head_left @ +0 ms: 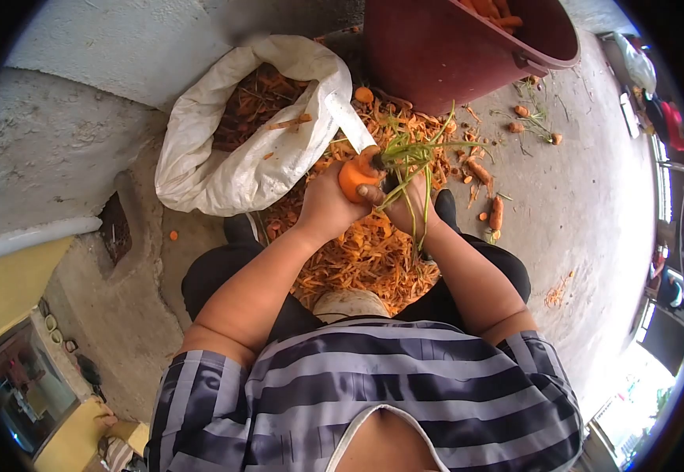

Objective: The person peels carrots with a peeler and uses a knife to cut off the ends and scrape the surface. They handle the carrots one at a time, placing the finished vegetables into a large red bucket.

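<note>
An orange carrot (354, 179) with its dark crown and long green stems (414, 153) is held up over a pile of peelings (373, 256). My left hand (329, 206) is wrapped round the carrot's body. Close beside it on the right, my right hand (411, 206) is closed near the crown, partly covered by the stems. Something dark shows at its fingers, too hidden to make out. A broad whitish blade or strip (351, 124) sticks out above the carrot toward the sack.
A white sack (236, 185) of peelings stands at the upper left. At the top is a red bucket (444, 59) with carrots inside. Loose carrots (497, 212) and cut tops (521, 111) lie on the concrete floor at the right. Walls rise at the left.
</note>
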The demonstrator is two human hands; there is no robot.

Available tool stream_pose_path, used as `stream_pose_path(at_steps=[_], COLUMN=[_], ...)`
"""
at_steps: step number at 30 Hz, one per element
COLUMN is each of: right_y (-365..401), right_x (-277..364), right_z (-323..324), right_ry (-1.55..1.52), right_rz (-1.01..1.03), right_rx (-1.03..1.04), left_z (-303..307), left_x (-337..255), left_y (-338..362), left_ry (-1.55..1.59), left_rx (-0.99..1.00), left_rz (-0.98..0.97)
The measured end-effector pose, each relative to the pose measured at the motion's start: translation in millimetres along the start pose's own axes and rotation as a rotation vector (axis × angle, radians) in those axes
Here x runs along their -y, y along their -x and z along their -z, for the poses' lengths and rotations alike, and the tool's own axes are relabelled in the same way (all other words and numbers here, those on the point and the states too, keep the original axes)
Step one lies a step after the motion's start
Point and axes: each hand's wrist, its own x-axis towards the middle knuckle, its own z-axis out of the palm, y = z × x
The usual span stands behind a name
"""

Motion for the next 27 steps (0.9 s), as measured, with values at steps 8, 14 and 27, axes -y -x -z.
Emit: stream_pose_path(at_steps=[8,14,27], right_y=[5.7,-2.8,-0.2], right_x=[-4.5,-12.3,-29.9], right_z=[-18.3,-1.6,7.7], right_ry=[-0.105,-0.767,-1.1], right_rz=[-0.445,-0.997,-1.091], right_rx=[0.05,0.06,0.2], left_z=[-10.8,3.1,13.7], left_x=[9.6,28.2,15.7], left_y=[1.1,-9.7,-7.4], left_ry=[-0.077,0.293,0.75], left_rx=[-0.035,0.218,0.311], left_rz=[0.084,0.305,0.594])
